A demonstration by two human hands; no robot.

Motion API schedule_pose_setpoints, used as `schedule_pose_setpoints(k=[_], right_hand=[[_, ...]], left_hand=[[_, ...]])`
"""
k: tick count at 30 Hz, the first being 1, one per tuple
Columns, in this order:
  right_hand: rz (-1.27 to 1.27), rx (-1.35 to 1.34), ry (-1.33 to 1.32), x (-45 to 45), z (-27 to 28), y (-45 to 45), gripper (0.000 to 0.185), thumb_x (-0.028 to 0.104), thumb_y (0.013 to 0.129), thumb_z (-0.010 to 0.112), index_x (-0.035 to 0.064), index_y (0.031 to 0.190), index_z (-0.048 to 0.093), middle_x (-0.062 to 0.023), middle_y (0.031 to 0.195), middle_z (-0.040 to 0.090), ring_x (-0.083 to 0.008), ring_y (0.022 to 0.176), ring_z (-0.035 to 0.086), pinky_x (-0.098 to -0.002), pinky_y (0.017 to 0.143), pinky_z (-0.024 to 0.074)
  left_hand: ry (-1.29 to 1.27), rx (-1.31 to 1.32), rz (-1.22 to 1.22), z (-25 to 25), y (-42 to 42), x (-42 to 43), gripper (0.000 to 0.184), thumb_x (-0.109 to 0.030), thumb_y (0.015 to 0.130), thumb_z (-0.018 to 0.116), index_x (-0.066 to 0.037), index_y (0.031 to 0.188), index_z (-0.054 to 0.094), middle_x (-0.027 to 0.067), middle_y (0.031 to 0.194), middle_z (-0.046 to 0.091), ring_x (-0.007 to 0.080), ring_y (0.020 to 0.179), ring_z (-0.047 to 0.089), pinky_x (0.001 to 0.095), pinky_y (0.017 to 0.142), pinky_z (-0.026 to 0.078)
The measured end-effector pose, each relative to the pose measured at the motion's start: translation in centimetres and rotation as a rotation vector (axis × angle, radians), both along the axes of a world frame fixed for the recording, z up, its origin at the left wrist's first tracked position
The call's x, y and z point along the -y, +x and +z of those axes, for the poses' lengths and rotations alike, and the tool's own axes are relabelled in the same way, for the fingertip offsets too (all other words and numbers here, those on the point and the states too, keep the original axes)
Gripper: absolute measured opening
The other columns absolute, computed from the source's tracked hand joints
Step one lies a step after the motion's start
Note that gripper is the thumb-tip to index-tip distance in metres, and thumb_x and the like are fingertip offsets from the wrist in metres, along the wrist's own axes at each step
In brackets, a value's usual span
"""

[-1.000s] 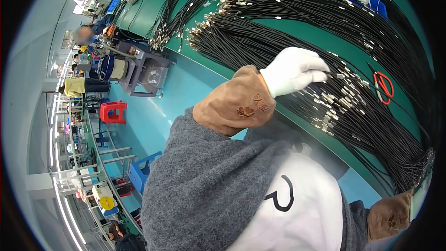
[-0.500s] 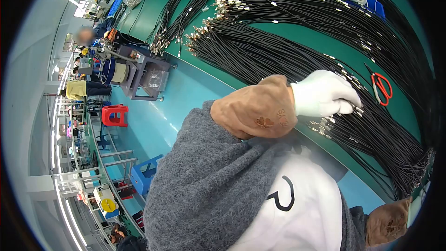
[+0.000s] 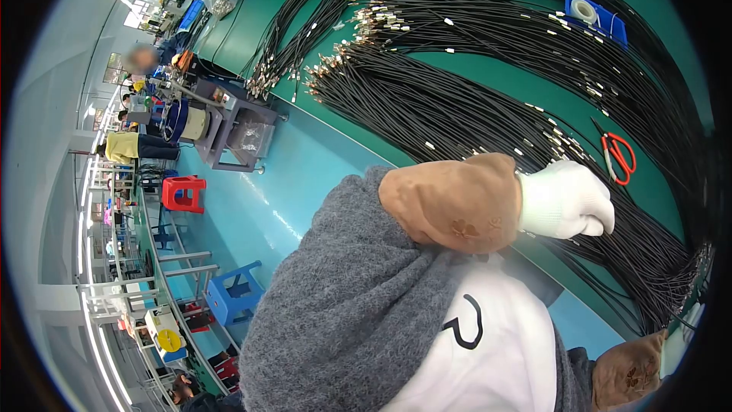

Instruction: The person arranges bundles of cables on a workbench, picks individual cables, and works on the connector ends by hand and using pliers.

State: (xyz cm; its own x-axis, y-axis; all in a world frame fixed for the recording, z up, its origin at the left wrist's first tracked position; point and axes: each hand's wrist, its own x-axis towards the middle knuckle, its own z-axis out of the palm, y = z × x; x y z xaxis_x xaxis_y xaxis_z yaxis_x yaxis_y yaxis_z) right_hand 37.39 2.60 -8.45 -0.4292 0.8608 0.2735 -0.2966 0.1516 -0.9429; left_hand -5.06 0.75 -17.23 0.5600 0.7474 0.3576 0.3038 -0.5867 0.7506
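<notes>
My left hand (image 3: 572,202), in a white glove with a brown cuff, is closed in a fist over the nearest bundle of black cables (image 3: 442,99). Whatever lies inside its curled fingers is hidden. White tags and metal ends show along the cables just above the fist. My right hand (image 3: 675,342) is at the lower right edge, beside the gathered end of the same bundle. Only its brown cuff and a pale part of the glove show, and its fingers are hidden. Red-handled scissors (image 3: 619,159) lie beyond the left hand, between the bundles.
More black cables (image 3: 518,19) lie curved across the green table (image 3: 293,111). A smaller coil (image 3: 305,23) is at its far end. A blue tray (image 3: 610,24) holds a white tape roll. Beyond the table edge are a grey cart (image 3: 244,133), red and blue stools, and people.
My left hand has moved down and right along the cable bundle, staying closed. The view has shifted a little. The scissors keep their place on the table.
</notes>
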Motion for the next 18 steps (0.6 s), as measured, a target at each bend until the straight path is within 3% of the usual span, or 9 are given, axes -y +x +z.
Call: schedule_pose_setpoints(k=[4,8,9,12,14,16,18], right_hand=[[0.025,-0.006,-0.038,-0.5,-0.4,0.6,0.051,0.053,0.096,0.033,0.0166,0.061,0.039,0.0019,0.056,0.037,-0.0140,0.056,0.036,-0.0332,0.059,0.0300],[0.112,-0.113,0.218,-0.7,-1.5,1.3,0.044,0.041,0.104,0.031,0.0102,0.101,0.062,0.0013,0.065,0.044,-0.0132,0.059,0.040,-0.0289,0.060,0.0379],[0.110,-0.113,0.219,-0.5,-2.0,1.2,0.044,0.041,0.104,0.031,0.0102,0.101,0.062,0.0013,0.065,0.044,-0.0132,0.059,0.040,-0.0289,0.060,0.0379],[-0.005,-0.901,0.050,0.0,-4.2,-0.9,0.046,0.046,0.102,0.033,0.0108,0.097,0.062,0.0013,0.066,0.051,-0.0141,0.061,0.048,-0.0318,0.063,0.0420],[-0.046,-1.158,-0.013,0.4,-3.7,-1.5,0.047,0.048,0.102,0.033,0.0109,0.096,0.062,0.0014,0.067,0.053,-0.0144,0.061,0.050,-0.0327,0.064,0.0433],[-0.161,-0.601,0.062,1.0,-1.4,-1.0,0.046,0.052,0.098,0.033,0.0141,0.078,0.050,0.0017,0.061,0.044,-0.0144,0.058,0.042,-0.0331,0.060,0.0360],[-0.273,-0.417,0.103,1.4,-0.5,-1.1,0.046,0.052,0.098,0.034,0.0144,0.076,0.050,0.0017,0.060,0.043,-0.0145,0.058,0.041,-0.0331,0.059,0.0351]], left_hand=[[-0.047,0.004,0.017,0.3,-0.3,0.1,0.019,-0.018,0.080,0.063,-0.012,0.096,0.072,0.0040,0.083,0.067,0.0251,0.077,0.063,0.0361,0.073,0.052],[-0.015,-0.045,0.102,0.5,-1.8,-0.1,0.019,-0.019,0.080,0.063,-0.010,0.094,0.072,0.0038,0.084,0.067,0.0255,0.077,0.063,0.0370,0.074,0.051],[-0.013,-0.046,0.100,0.4,-1.9,-0.2,0.019,-0.019,0.080,0.063,-0.010,0.094,0.072,0.0038,0.084,0.067,0.0255,0.077,0.063,0.0370,0.074,0.051],[-0.059,-0.042,0.115,-0.2,-2.6,-0.2,0.018,-0.020,0.080,0.063,-0.009,0.092,0.072,0.0039,0.085,0.067,0.0258,0.079,0.063,0.0373,0.076,0.051],[-0.075,-0.037,0.121,-0.2,-2.6,-0.2,0.018,-0.020,0.080,0.064,-0.009,0.091,0.072,0.0039,0.085,0.068,0.0259,0.079,0.063,0.0373,0.077,0.051],[-0.049,-0.029,0.125,0.1,-2.3,0.0,0.017,-0.019,0.080,0.064,-0.008,0.090,0.073,0.0043,0.085,0.068,0.0257,0.078,0.063,0.0366,0.076,0.051],[-0.022,-0.023,0.129,0.5,-2.0,0.0,0.017,-0.019,0.080,0.065,-0.007,0.089,0.073,0.0047,0.085,0.069,0.0255,0.077,0.064,0.0359,0.075,0.051]])
